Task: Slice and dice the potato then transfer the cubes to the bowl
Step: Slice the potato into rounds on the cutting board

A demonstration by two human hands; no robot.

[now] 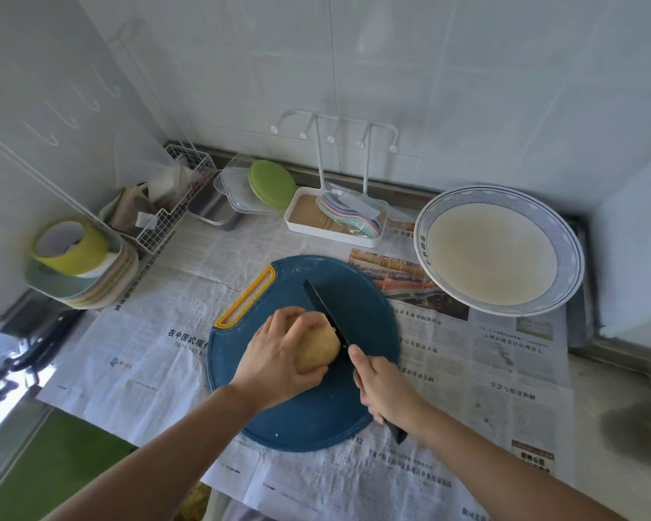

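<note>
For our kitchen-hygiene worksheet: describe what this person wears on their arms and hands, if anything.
Nothing visible. The left hand and right hand are bare, with no gloves, rings or watch showing. The left forearm and right forearm are uncovered to the picture's lower edge; no sleeve appears.

The left hand covers the potato's left half. The right hand hides most of the knife's handle; only its butt shows. Both forearms run off the bottom edge. The newspaper's small print is too fine to read. The wire basket's contents are blurred.
</note>
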